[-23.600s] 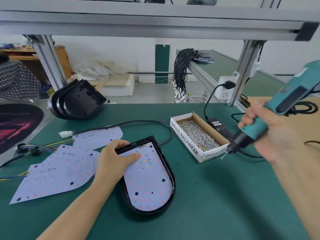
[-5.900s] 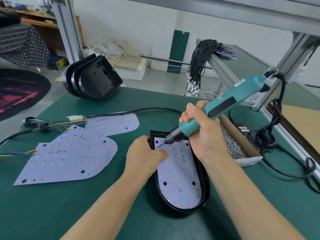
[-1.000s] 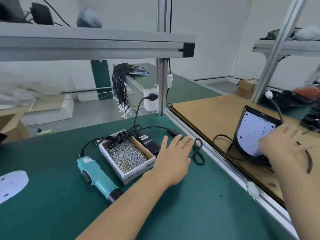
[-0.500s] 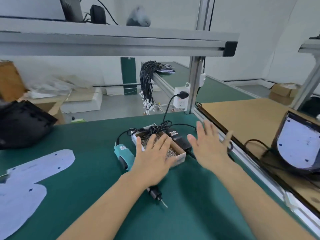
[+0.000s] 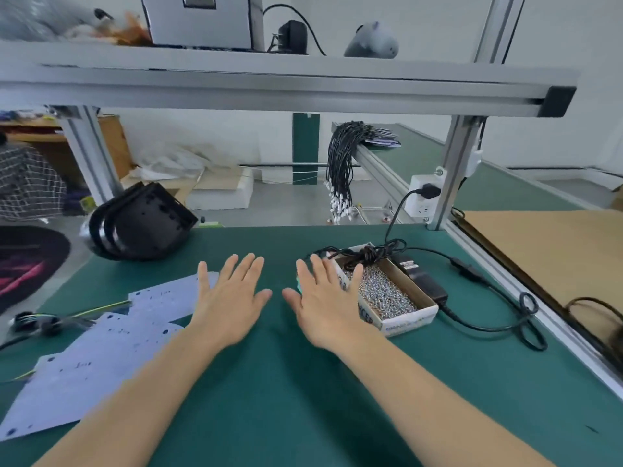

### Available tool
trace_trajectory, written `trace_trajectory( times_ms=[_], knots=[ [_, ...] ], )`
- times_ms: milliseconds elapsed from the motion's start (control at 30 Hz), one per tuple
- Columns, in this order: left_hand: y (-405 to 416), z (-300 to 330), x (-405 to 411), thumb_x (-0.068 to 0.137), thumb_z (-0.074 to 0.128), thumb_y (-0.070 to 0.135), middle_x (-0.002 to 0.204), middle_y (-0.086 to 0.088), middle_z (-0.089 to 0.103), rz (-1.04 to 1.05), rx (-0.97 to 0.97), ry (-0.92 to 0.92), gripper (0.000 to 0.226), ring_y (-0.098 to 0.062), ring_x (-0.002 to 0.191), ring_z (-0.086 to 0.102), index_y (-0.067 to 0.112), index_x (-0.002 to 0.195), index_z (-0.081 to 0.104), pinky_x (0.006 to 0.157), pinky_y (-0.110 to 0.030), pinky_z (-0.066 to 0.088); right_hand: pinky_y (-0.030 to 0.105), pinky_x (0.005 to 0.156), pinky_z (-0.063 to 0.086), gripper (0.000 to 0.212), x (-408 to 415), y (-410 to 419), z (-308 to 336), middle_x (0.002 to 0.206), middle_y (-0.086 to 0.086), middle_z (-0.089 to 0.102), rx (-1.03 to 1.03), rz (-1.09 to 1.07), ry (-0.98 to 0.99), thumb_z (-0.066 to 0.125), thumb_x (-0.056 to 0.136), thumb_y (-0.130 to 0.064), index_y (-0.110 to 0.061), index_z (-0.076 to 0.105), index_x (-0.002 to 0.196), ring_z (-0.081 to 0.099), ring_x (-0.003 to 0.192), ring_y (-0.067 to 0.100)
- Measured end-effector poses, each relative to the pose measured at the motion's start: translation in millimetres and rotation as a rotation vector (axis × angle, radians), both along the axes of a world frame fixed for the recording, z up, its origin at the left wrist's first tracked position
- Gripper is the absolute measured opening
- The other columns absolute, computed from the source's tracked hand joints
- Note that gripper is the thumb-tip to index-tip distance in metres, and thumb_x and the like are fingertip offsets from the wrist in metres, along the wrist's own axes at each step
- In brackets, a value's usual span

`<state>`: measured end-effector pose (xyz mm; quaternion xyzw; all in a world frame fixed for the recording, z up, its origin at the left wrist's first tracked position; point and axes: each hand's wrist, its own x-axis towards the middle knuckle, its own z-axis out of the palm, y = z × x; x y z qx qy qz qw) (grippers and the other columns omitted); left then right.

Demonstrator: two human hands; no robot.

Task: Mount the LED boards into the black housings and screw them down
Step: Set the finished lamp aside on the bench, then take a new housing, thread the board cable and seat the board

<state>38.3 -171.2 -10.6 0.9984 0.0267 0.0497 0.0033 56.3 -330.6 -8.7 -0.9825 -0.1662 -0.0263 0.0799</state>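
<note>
electronics assembly workshop | green-matted worktop (image 5: 303, 416) | aluminium-profile frame (image 5: 269, 92) | cardboard box of silver screws (image 5: 387, 294) | stacked black plastic housings (image 5: 141, 227)

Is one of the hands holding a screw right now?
No, the left hand and the right hand both have straight, spread fingers with nothing in them, and the screws lie in their cardboard box.
</note>
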Motion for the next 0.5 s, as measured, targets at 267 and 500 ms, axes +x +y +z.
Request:
trace_trajectory(
  times_ms=[267,500],
  knots=[
    [106,17,37,0.103,0.031,0.033,0.161,0.0,0.011,0.184,0.39,0.024,0.057,-0.022,0.148,0.002,0.016,0.153,0.01,0.114,-0.06,-0.003,0.065,0.099,-0.026,0.06,-10,27,-18,0.161,0.007,-0.007,-0.176,0.087,-0.094,0.016,0.102,-0.047,-0.021,-0.004,0.153,-0.009,0.148,0.025],
    [148,25,58,0.093,0.044,0.017,0.146,-0.005,0.042,0.236,0.682,0.134,0.051,-0.028,0.14,0.027,0.015,0.144,0.036,0.115,-0.06,-0.003,0.063,0.091,-0.033,0.059,-14,18,-32,0.161,0.01,-0.007,-0.304,0.075,-0.172,0.019,0.103,-0.042,-0.02,-0.006,0.153,-0.009,0.147,0.029]
  ],
)
